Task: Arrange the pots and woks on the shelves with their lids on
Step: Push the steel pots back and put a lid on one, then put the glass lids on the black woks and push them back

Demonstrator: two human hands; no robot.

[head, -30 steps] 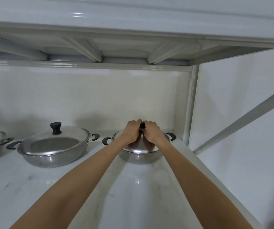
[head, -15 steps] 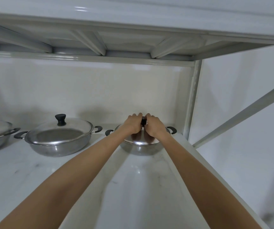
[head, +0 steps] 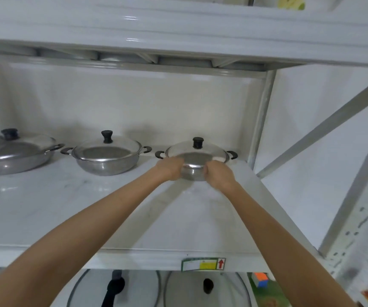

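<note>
A small steel pot (head: 193, 171) with black side handles stands at the back right of the white shelf (head: 90, 209). Its steel lid (head: 197, 152) with a black knob lies on it. My left hand (head: 170, 168) grips the pot's front left rim. On the front right rim, my right hand (head: 217, 173) grips too. To the left stands a medium lidded steel pot (head: 106, 157), and further left a large lidded wok (head: 12, 152).
The shelf above (head: 178, 29) hangs low over the pots. A white upright post (head: 260, 116) and a diagonal brace (head: 324, 127) stand right of the small pot. Below the shelf edge lie glass lids (head: 205, 286) and a black handle (head: 114, 286).
My hands left the lid knob and came down onto the pot's front rim, one each side. The view pulled back and up, bringing the wok and lower shelf into sight.
</note>
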